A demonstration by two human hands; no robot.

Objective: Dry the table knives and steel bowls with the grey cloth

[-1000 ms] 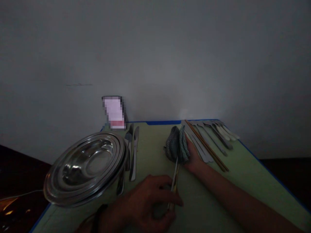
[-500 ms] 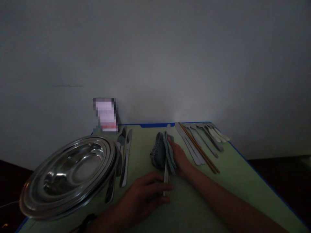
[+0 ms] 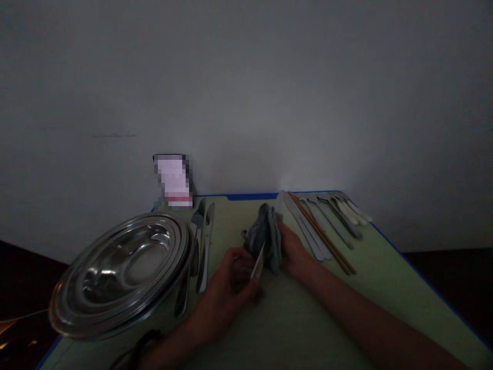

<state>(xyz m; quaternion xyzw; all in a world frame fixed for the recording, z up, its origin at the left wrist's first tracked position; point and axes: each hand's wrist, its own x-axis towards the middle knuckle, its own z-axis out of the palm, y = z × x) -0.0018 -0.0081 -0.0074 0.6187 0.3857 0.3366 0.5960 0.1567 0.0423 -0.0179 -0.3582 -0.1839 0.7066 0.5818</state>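
Note:
My left hand [image 3: 234,282] is closed round the handle end of a metal table knife [image 3: 257,264], which points away from me and is tilted a little to the right. A grey-blue checked cloth [image 3: 259,234] is folded about the knife's middle, hiding much of it. My right hand [image 3: 295,249] grips that cloth from the right side, pressing it against the knife. Just right of the cloth lie table knives [image 3: 308,234] and a pair of brown wooden chopsticks [image 3: 327,237].
Nested metal divided plates [image 3: 123,272] stand at the left of the green table [image 3: 308,318]. Beside them lie a fork and knives [image 3: 206,252]. Several spoons [image 3: 331,221] and white-handled cutlery [image 3: 352,210] are at the far right. A phone [image 3: 175,180] leans on the wall.
My left hand has turned and its fingers have curled more tightly round the knife's handle. The knife has tilted, and the cloth has shifted with my right hand. The view has moved slightly.

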